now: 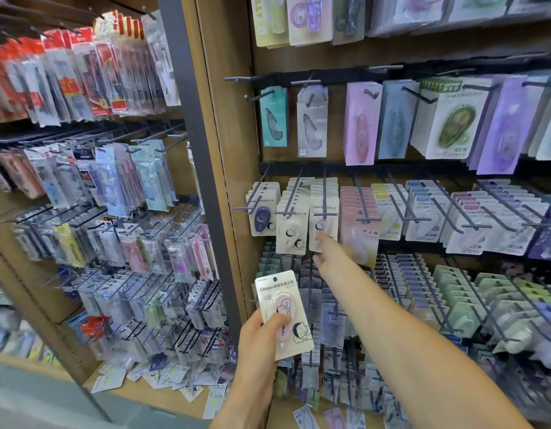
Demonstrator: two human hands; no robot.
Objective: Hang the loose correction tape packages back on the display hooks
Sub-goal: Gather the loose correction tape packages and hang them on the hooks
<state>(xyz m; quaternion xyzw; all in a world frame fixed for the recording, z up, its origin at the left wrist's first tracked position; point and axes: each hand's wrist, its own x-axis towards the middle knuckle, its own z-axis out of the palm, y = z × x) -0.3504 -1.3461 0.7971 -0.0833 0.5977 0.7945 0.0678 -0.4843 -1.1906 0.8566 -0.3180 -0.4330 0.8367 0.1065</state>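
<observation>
Head view: the left hand (261, 337) at six o'clock holds a cream correction tape package (283, 314), its grip closed with the thumb over the pink blister; the card reads "Campus". The right hand (329, 249), fingers spread and holding nothing, reaches toward twelve o'clock and touches a matching package (323, 221) hanging on a display hook (324, 196). Neighbouring cards at two o'clock also read "Campus".

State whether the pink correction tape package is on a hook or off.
Off: the left hand holds the pink correction tape package clear of the hooks, its hang hole empty.
</observation>
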